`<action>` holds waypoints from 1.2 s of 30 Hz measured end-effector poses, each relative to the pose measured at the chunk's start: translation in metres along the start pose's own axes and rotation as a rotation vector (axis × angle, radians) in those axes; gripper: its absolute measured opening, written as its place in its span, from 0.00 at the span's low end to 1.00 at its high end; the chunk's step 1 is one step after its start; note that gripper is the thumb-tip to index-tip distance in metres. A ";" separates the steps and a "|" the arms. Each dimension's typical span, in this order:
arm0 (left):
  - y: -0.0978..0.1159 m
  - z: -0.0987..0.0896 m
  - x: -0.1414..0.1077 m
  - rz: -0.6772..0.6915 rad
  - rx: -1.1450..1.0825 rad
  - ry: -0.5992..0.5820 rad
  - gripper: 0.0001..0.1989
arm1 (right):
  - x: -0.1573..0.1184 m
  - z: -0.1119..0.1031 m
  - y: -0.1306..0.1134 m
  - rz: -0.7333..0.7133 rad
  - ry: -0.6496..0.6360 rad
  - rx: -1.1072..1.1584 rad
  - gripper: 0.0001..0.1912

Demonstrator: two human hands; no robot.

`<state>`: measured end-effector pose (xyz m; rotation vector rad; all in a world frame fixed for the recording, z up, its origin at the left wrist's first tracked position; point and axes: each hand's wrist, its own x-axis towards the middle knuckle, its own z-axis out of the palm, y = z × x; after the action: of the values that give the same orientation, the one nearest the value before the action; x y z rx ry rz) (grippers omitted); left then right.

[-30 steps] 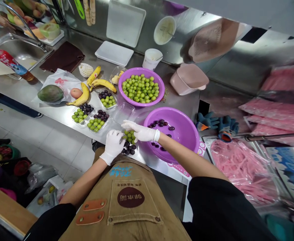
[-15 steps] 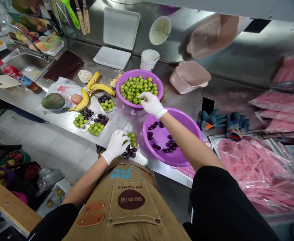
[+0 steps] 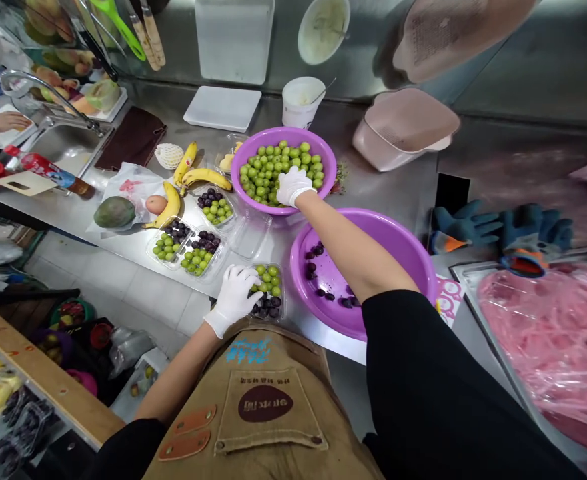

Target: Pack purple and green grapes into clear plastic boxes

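Note:
My right hand (image 3: 294, 185), in a white glove, is down in a purple bowl (image 3: 238, 190) of green grapes (image 3: 268, 167). Its fingers curl into the grapes, and the fingertips are partly hidden. At the counter's front edge, my gloved left hand (image 3: 237, 298) grips the left side of a clear plastic container (image 3: 284, 300). Inside it, green grapes (image 3: 268, 279) lie behind dark grapes (image 3: 272, 305). Under my right forearm stands a larger purple basin (image 3: 378, 230) with some dark grapes (image 3: 313, 257) scattered on its bottom.
Filled grape boxes (image 3: 198, 257) stand left of an unfilled clear box (image 3: 252, 235). Bananas (image 3: 206, 177), a mango (image 3: 115, 211) and a bottle (image 3: 53, 172) lie farther left by the sink (image 3: 73, 148). A pink basket (image 3: 403, 127) and blue gloves (image 3: 466, 225) are right. Another person's hand (image 3: 8, 122) shows far left.
My right hand has lowered from above the bowl's front into the green grapes. My left hand stays at the container. The camera view has shifted, and another person's hand now shows at far left.

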<state>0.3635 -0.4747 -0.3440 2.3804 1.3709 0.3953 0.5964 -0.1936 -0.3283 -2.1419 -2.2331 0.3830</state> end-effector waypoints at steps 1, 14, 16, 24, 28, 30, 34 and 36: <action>0.001 0.002 0.000 0.015 -0.005 0.000 0.08 | 0.002 0.002 0.002 -0.019 0.017 0.015 0.28; -0.006 0.002 0.014 -0.067 0.056 0.145 0.06 | -0.135 -0.072 -0.034 -0.225 0.182 0.205 0.17; -0.008 0.007 0.015 -0.065 0.071 0.147 0.07 | -0.194 -0.067 -0.039 -0.338 0.085 0.247 0.18; -0.011 0.010 0.000 -0.151 -0.090 0.230 0.11 | -0.321 0.026 -0.060 -0.149 -0.110 0.406 0.15; -0.015 0.010 -0.011 -0.195 -0.137 0.266 0.10 | -0.303 0.054 -0.080 -0.092 -0.074 0.270 0.18; -0.015 0.011 -0.015 -0.202 -0.148 0.278 0.09 | -0.291 0.060 -0.083 -0.075 -0.126 0.175 0.20; -0.012 0.012 -0.018 -0.198 -0.168 0.301 0.08 | -0.279 0.064 -0.080 -0.108 -0.179 0.094 0.22; -0.010 0.012 -0.017 -0.193 -0.174 0.305 0.08 | -0.280 0.063 -0.077 -0.118 -0.194 0.093 0.22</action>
<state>0.3522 -0.4871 -0.3601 2.0863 1.6077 0.8135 0.5248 -0.4822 -0.3325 -1.9933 -2.3735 0.7026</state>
